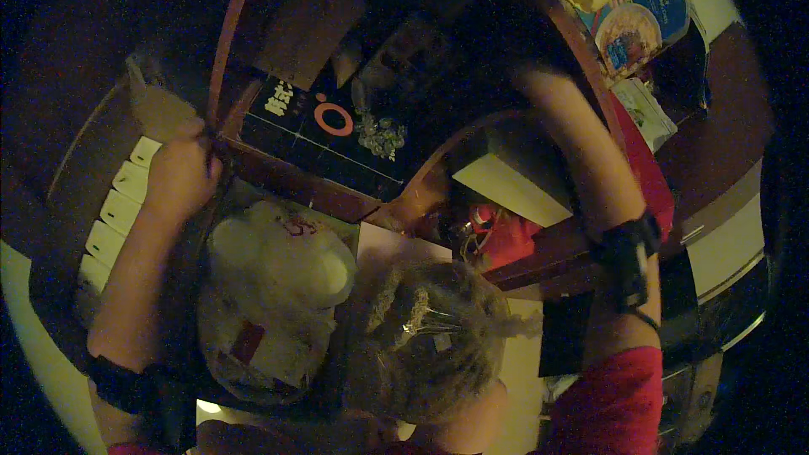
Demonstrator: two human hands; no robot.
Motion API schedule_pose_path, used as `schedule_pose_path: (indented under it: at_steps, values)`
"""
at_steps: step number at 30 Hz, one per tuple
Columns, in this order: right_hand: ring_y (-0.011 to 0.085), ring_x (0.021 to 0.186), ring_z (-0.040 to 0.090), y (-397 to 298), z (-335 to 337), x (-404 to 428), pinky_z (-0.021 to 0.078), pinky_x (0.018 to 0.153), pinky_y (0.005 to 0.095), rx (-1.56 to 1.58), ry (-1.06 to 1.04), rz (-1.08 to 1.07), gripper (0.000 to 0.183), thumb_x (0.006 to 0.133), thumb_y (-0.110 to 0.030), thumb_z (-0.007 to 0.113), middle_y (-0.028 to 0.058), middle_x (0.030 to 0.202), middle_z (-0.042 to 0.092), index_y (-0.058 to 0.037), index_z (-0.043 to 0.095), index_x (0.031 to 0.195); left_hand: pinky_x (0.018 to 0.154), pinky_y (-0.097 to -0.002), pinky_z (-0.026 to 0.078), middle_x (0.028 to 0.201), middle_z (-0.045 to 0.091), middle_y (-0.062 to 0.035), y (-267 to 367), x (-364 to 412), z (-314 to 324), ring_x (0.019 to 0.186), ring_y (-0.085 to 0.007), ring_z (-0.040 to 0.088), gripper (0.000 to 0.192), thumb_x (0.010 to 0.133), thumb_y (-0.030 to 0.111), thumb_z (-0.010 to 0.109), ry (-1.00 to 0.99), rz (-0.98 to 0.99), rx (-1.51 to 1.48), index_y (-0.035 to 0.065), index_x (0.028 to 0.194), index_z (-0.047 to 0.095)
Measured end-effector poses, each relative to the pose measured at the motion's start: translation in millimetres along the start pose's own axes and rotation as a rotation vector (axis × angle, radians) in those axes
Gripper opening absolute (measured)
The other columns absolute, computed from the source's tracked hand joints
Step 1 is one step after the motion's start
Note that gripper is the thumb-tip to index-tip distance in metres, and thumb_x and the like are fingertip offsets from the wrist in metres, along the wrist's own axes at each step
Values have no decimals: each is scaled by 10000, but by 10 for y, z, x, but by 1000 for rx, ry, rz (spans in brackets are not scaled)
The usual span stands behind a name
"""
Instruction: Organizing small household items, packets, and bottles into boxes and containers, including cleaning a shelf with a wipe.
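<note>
In dim light, my left hand (180, 170) has its fingers curled at the dark edge beside a wooden frame; whether it grips anything cannot be told. My right hand (547, 79) is blurred and reaches into the dark upper right of a wooden compartment (303, 180); its fingers are hidden in shadow. Between the hands, the compartment holds a black box (278, 129) with an orange ring mark and writing, a brown box (310, 28), and a clear crumpled plastic piece (381, 136) on the black box.
Below lie a whitish translucent plastic bag (278, 278) and a brownish, shiny, unclear bundle (430, 341). A pale-sided box (512, 189) and a red item (512, 240) sit right of centre. Food packets (632, 25) stand upper right; several white pieces (117, 208) line the left.
</note>
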State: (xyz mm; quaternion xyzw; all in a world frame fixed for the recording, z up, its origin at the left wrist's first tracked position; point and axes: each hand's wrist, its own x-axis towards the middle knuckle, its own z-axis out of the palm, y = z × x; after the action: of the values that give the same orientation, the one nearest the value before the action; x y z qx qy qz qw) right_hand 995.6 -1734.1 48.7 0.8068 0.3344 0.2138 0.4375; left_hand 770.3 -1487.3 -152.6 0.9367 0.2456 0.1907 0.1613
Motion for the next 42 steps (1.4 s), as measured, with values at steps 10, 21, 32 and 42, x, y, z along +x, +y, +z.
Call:
schedule_pose_path:
  at_steps: [10,21,32,42]
  values:
    - [222,728,589,-439,-281,-200,475,560,336,-84,-242,-37,211,677,-242,536,115,743,598,-63,612,756,706,-378,427,945,498,-180,36,49,29,798,-321,515,198,646,130,554,-11,21,-43,-34,758,546]
    - [230,563,584,135,242,746,472,500,327,-234,342,25,170,699,-206,504,92,594,575,-69,595,654,679,-377,437,858,514,-182,32,47,-17,748,-331,523,253,635,116,560,-9,82,-14,-31,834,506]
    - [231,523,576,265,117,-31,469,486,327,-255,420,-106,162,700,-190,499,81,562,566,-71,586,634,653,-388,438,819,511,-188,-142,83,165,732,-330,524,195,648,114,541,107,181,15,-23,783,512]
    - [236,684,570,-995,767,-373,457,598,374,-212,607,-222,160,663,-181,498,113,772,591,-72,611,694,684,-375,439,901,509,-183,38,76,-19,769,-328,523,267,639,130,562,10,77,10,-38,844,523]
